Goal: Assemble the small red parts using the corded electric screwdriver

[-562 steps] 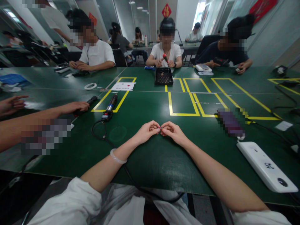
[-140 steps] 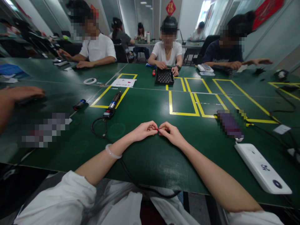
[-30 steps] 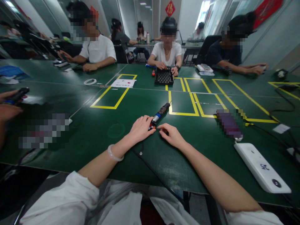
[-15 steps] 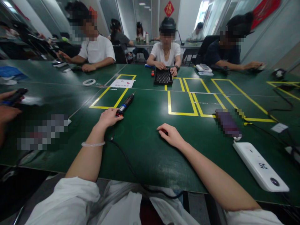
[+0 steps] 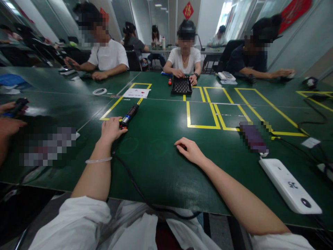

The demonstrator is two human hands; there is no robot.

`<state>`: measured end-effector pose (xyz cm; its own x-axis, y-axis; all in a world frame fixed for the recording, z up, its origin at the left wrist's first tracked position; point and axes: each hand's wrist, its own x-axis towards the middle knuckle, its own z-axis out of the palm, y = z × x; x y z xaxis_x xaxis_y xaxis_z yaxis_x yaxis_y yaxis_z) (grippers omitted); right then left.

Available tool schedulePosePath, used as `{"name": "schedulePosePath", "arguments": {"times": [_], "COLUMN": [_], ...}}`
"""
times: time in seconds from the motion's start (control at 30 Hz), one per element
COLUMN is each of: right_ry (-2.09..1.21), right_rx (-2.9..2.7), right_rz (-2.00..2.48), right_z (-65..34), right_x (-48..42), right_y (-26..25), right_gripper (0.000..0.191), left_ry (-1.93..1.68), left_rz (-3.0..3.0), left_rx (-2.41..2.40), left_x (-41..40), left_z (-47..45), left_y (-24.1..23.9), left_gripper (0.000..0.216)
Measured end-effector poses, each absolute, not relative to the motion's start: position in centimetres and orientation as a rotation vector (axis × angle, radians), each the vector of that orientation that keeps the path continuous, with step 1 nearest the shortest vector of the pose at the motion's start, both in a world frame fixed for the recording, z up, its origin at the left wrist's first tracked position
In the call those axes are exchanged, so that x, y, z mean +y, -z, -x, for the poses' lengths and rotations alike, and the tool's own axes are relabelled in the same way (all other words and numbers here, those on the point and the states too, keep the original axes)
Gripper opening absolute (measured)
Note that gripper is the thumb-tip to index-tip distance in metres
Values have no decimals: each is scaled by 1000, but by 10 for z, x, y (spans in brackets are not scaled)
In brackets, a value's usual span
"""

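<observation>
My left hand [image 5: 111,129] is closed around the rear end of an electric screwdriver [image 5: 130,114], a slim black tool with a blue and silver band and a red part by the fingers. Its front points away from me, towards the yellow tape. A black cable [image 5: 132,182] runs from below this hand to the table's near edge. On the green table, my right hand [image 5: 191,150] rests loosely curled, a gap between thumb and forefinger and nothing visible in it.
Yellow tape rectangles [image 5: 203,126] mark the green table [image 5: 156,173]. A white power bank [image 5: 290,185] lies at right beside a blurred phone [image 5: 252,136]. White paper [image 5: 136,93] lies ahead. Opposite, a person handles a black tray [image 5: 181,85]. Another person's hand [image 5: 11,121] is at left.
My left hand has moved left and slightly towards me with the electric screwdriver, and the cable's end has shifted left too. My right hand stays in place.
</observation>
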<state>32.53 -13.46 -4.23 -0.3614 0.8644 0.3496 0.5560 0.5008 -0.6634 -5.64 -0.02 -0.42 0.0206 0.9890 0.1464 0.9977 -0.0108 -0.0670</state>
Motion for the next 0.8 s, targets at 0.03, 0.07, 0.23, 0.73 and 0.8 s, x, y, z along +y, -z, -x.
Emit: {"name": "schedulePosePath", "arguments": {"times": [0.03, 0.07, 0.23, 0.73, 0.8], "right_ry": [-582, -585, -595, -770, -891], "right_rx": [-2063, -2064, -2065, -1939, -1873], "right_rz": [1162, 1163, 1164, 1144, 1111], "right_z": [-325, -325, -325, -323, -322], "right_x": [-134, -134, -135, -133, -134], "right_y": [42, 42, 41, 42, 42], "right_gripper": [15, 15, 14, 12, 12], "left_ry": [99, 105, 91, 1062, 1027], "left_rz": [2120, 2112, 2102, 3423, 3682], "left_rx": [-2101, -2113, -2174, -1724, -1635], "left_x": [-1, -3, -9, -54, -71], "left_z": [54, 52, 47, -71, -95], "left_y": [3, 1, -8, -3, -2], "left_gripper": [64, 58, 34, 38, 41]}}
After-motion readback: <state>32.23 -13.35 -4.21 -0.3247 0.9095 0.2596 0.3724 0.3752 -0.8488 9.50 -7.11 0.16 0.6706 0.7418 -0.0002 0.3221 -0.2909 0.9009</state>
